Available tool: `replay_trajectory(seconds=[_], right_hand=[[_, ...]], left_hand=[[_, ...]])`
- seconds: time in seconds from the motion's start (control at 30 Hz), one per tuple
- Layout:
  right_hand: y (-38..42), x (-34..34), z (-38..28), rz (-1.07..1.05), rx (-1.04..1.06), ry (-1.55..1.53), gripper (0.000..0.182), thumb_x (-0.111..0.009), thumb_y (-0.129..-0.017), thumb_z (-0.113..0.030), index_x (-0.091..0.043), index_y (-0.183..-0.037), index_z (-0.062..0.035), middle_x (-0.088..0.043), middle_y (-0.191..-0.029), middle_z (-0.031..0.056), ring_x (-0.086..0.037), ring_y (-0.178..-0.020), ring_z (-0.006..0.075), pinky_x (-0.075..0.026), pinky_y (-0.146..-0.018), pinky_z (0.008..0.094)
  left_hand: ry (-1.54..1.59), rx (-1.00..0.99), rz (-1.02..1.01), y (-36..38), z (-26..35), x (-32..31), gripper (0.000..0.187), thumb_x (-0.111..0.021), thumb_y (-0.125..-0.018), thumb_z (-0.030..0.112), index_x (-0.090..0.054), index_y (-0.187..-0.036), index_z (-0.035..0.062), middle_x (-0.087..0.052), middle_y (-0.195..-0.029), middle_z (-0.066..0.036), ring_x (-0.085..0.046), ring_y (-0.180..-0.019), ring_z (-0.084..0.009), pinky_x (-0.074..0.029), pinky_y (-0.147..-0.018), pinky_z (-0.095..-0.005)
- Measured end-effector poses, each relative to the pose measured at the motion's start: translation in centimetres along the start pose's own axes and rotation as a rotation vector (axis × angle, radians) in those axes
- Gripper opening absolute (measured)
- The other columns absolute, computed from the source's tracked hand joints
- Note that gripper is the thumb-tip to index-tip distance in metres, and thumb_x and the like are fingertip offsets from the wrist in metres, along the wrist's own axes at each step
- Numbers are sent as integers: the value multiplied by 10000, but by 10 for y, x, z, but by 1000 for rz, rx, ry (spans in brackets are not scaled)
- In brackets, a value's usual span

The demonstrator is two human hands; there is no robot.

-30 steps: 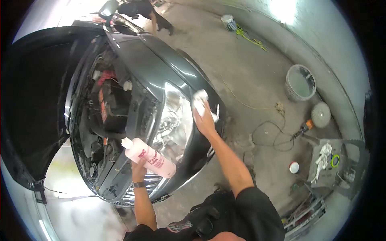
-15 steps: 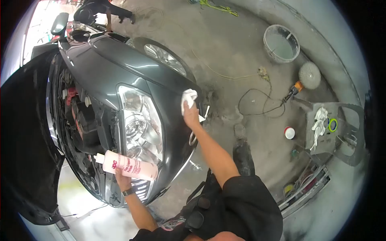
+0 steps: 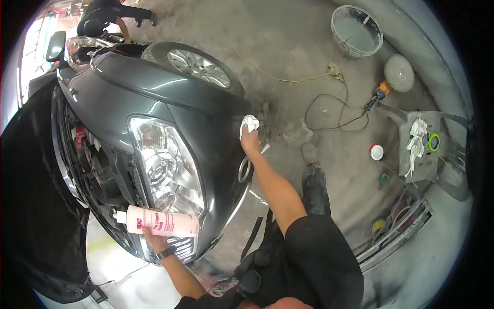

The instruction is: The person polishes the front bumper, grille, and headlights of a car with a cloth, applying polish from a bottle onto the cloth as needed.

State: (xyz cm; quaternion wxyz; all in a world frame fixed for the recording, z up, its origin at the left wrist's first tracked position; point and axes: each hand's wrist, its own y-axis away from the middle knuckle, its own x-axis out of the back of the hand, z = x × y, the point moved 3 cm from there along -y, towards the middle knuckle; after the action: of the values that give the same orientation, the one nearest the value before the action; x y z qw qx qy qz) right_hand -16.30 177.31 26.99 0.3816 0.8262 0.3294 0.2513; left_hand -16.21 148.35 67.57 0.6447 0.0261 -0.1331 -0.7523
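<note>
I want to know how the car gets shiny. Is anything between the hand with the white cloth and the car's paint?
Only the white cloth itself. The right hand presses it against the dark bumper beside the headlight; nothing else visible lies between. The left hand holds the pink bottle.

Open concrete floor [image 3: 309, 67] right of the bumper [image 3: 216, 149] gives free passage, bounded by a looping black cord [image 3: 334, 110], a polisher [image 3: 391, 77], a bucket [image 3: 356, 31], a small red-and-white tub [image 3: 376, 151], and the front wheel [image 3: 198, 67] above.
</note>
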Motion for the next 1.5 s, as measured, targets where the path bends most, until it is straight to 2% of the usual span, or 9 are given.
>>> replay_trajectory(seconds=[0.23, 0.37, 0.57, 0.6, 0.83, 0.9, 1.1, 1.3, 1.5], right_hand=[[11, -7, -45, -22, 51, -336, 648, -569, -966, -358, -390, -1407, 82, -458, -1383, 326, -455, -1283, 488, -322, -1082, 549], [115, 15, -134, 97, 801, -155, 635, -602, -947, -323, -409, -1377, 102, -443, -1360, 345, -468, -1228, 508, -341, -1025, 602], [32, 6, -61, -34, 122, -199, 602, -511, -996, -376, -442, -1308, 134, -516, -1299, 345, -510, -1210, 506, -300, -1033, 685], [11, 7, -42, -35, -31, -21, 675, -410, -1008, -484, -563, -1212, 141, -602, -1200, 360, -556, -1165, 511, -410, -1008, 524], [44, 7, -55, -1, 217, -159, 598, -523, -976, -381, -430, -1371, 58, -535, -1317, 329, -491, -1259, 490, -367, -1063, 499], [66, 15, -80, -29, 485, -212, 631, -561, -966, -349, -402, -1384, 95, -393, -1413, 317, -383, -1325, 516, -305, -1073, 637], [0, 4, -17, 75, 53, -149, 580, -539, -980, -351, -484, -1352, 89, -385, -1464, 265, -363, -1344, 497, -255, -1112, 623], [74, 18, -107, -56, 227, -325, 622, -616, -935, -331, -443, -1342, 106, -428, -1411, 320, -479, -1241, 504, -272, -1103, 622], [156, 16, -164, -4, 1032, -142, 576, -667, -894, -279, -491, -1313, 75, -468, -1358, 261, -455, -1274, 428, -336, -1090, 587]], left_hand=[[38, -13, 6, -4, -1, 1, 939, -802, -757, 563, -416, -1434, 38, -602, -1230, -103, -609, -1104, -231, -523, -952, -390], [55, 11, -82, -7, -2, -1, 934, -816, -737, 573, -425, -1413, 61, -600, -1200, -96, -610, -1086, -227, -531, -929, -385], [28, 14, -58, -7, -2, 1, 898, -784, -769, 583, -427, -1412, 68, -598, -1202, -89, -602, -1100, -216, -523, -932, -376], [21, 12, -85, -8, -2, 2, 901, -772, -776, 593, -423, -1420, 68, -596, -1218, -91, -602, -1105, -215, -520, -940, -377], [-5, -15, -56, -8, -1, -2, 873, -777, -785, 571, -438, -1390, 40, -618, -1157, -116, -612, -1067, -233, -539, -901, -399], [-44, 2, -49, -8, -2, 1, 956, -798, -724, 630, -431, -1381, 40, -602, -1153, -104, -618, -1021, -212, -536, -872, -354], [-3, 5, -74, -10, 2, -5, 935, -810, -732, 596, -422, -1381, 45, -596, -1158, -100, -614, -1026, -220, -536, -868, -360], [33, 30, -89, -7, -1, 3, 924, -812, -738, 579, -411, -1394, 67, -588, -1205, -98, -607, -1068, -238, -535, -906, -392], [22, 6, -110, -9, 1, -5, 889, -793, -772, 566, -422, -1395, 52, -593, -1155, -101, -593, -1060, -230, -517, -914, -397]])
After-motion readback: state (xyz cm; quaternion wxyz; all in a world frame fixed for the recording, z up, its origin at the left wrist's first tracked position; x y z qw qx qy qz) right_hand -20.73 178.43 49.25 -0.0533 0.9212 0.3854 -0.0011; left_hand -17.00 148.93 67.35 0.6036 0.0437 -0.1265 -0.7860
